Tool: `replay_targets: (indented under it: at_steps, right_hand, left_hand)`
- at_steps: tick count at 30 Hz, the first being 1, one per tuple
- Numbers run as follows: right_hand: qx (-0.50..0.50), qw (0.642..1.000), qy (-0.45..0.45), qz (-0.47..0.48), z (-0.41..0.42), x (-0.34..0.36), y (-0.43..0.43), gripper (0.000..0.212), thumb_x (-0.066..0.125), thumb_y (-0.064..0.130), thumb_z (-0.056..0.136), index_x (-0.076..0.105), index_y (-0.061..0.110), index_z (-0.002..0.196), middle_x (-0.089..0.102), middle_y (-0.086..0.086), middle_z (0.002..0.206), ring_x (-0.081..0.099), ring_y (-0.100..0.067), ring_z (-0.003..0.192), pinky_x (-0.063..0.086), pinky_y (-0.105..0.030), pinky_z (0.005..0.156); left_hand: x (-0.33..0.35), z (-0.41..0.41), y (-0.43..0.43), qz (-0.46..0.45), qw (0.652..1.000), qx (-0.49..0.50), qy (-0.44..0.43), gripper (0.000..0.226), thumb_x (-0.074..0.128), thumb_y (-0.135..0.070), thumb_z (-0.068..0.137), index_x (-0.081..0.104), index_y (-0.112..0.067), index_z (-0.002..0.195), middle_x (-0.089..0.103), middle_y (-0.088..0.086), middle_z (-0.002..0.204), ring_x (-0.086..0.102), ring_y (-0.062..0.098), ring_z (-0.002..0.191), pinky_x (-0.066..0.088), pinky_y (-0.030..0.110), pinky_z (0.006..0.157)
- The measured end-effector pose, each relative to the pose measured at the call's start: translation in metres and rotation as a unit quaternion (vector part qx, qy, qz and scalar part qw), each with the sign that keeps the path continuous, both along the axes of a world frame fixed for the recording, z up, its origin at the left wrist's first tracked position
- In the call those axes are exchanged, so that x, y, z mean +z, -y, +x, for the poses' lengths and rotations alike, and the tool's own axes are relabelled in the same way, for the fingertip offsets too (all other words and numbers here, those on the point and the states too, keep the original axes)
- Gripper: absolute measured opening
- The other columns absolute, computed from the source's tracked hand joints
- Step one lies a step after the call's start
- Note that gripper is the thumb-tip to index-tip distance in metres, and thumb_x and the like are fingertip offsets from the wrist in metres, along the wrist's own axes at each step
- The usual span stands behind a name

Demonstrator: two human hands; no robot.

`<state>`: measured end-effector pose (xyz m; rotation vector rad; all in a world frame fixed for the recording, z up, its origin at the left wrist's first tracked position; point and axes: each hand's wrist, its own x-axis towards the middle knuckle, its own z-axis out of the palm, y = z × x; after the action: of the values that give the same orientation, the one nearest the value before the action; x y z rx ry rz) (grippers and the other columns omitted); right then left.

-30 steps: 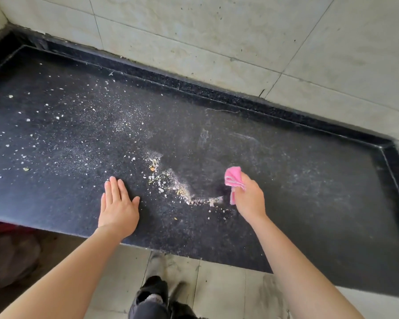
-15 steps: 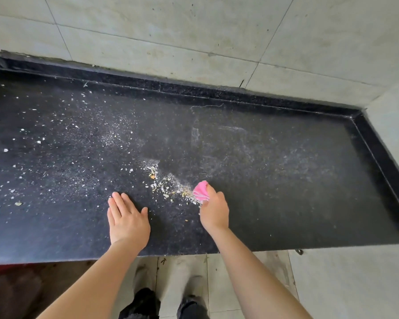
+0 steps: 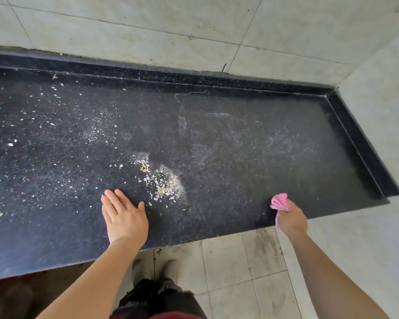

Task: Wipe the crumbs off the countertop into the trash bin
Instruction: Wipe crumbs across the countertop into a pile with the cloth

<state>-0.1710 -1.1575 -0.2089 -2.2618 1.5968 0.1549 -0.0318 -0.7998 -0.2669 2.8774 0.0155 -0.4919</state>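
The left grip [image 3: 124, 217] is lying flat, fingers straight, on the worktop [image 3: 240, 146] just left of the crumb pile [image 3: 164, 185]. The right grip [image 3: 290, 217] is clutching a pink cloth [image 3: 279, 201] well right of that pile.

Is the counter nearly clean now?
About halfway. Done: the right part of the countertop looks wiped, with only faint streaks. In hand: the right hand holds the pink cloth, and a crumb pile sits beside the flat left hand. Left: scattered crumbs cover the left side, and the pile is not yet off.
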Motion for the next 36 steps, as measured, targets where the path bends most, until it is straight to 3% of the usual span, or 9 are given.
replay_targets:
  at_steps: [4,9,14,16,22,26,30,33,36]
  right_hand:
    - [0.066,0.997,0.024,-0.006,0.003,-0.011,-0.054,0.045,0.046,0.000,0.087,0.058,0.017,0.127,0.061,-0.018,0.096,0.059,-0.036,0.083,0.038,-0.030,0.068]
    - [0.123,0.986,0.105,0.041,0.045,-0.011,-0.186,0.054,0.050,0.001,0.089,0.050,0.030,0.134,0.048,-0.004,0.096,0.055,-0.024,0.080,0.047,-0.031,0.071]
    - [0.174,0.940,0.185,0.228,0.075,-0.005,-0.251,0.045,0.043,0.002,0.091,0.058,0.027,0.126,0.061,-0.006,0.101,0.059,-0.021,0.089,0.048,-0.025,0.078]
    - [0.150,0.933,0.222,0.240,0.078,0.002,-0.242,0.046,0.041,0.001,0.090,0.062,0.027,0.122,0.065,-0.003,0.103,0.060,-0.014,0.089,0.045,-0.019,0.073]
    - [0.052,0.987,0.120,0.091,0.061,-0.004,-0.204,0.048,0.042,0.005,0.095,0.046,0.022,0.140,0.056,-0.013,0.115,0.057,-0.029,0.096,0.040,-0.033,0.079]
    - [0.165,0.968,0.126,0.138,0.064,-0.016,-0.268,0.057,0.042,0.004,0.095,0.038,0.028,0.146,0.052,-0.005,0.113,0.057,-0.024,0.100,0.038,-0.026,0.079]
    - [0.272,0.910,0.155,0.272,0.096,0.003,-0.284,0.050,0.041,0.001,0.091,0.059,0.030,0.127,0.064,0.006,0.104,0.060,-0.012,0.096,0.041,-0.015,0.075]
    - [0.278,0.915,0.190,0.221,0.122,0.024,-0.261,0.043,0.040,0.002,0.087,0.064,0.030,0.109,0.062,0.013,0.089,0.057,-0.005,0.081,0.038,-0.014,0.064]
    - [0.314,0.915,0.173,0.187,0.144,0.041,-0.237,0.041,0.040,0.005,0.089,0.064,0.032,0.108,0.064,0.016,0.085,0.058,-0.002,0.078,0.038,-0.015,0.063]
  left_hand:
    - [0.005,0.001,0.001,-0.001,1.000,-0.001,0.001,0.072,0.030,-0.037,0.099,0.002,0.011,0.145,0.002,0.033,0.153,0.002,0.045,0.142,0.008,0.049,0.118]
    - [0.014,0.001,0.000,-0.027,0.999,0.007,-0.017,0.073,0.033,-0.036,0.099,0.001,0.010,0.146,0.000,0.031,0.154,-0.002,0.043,0.143,0.004,0.047,0.118]
    - [0.023,0.006,-0.017,-0.083,0.996,-0.002,-0.036,0.067,0.031,-0.035,0.101,0.004,0.002,0.149,-0.001,0.024,0.156,-0.003,0.038,0.144,0.002,0.044,0.118]
    - [0.027,0.007,-0.034,-0.116,0.993,-0.017,-0.024,0.064,0.030,-0.034,0.101,0.007,-0.001,0.150,0.003,0.020,0.157,0.001,0.035,0.144,0.006,0.044,0.118]
    - [0.027,0.003,-0.091,-0.108,0.994,0.014,0.017,0.063,0.025,-0.030,0.102,-0.001,0.001,0.150,-0.007,0.014,0.160,-0.010,0.026,0.147,-0.001,0.039,0.120]
    - [0.022,-0.001,-0.105,-0.109,0.994,0.029,0.002,0.063,0.023,-0.031,0.102,-0.005,-0.002,0.150,-0.012,0.011,0.160,-0.013,0.023,0.147,-0.003,0.038,0.120]
    - [0.022,0.000,-0.108,-0.116,0.993,0.026,0.007,0.061,0.019,-0.030,0.102,-0.006,-0.003,0.150,-0.014,0.009,0.160,-0.016,0.021,0.147,-0.006,0.036,0.119]
    - [0.028,0.007,-0.113,-0.143,0.989,0.018,0.037,0.055,0.019,-0.025,0.103,0.005,-0.005,0.152,0.000,0.008,0.161,-0.004,0.020,0.148,0.000,0.033,0.120]
    - [0.041,0.016,-0.121,-0.185,0.979,0.055,0.062,0.045,0.029,-0.013,0.101,0.035,-0.010,0.146,0.036,0.005,0.152,0.033,0.021,0.141,0.026,0.034,0.115]
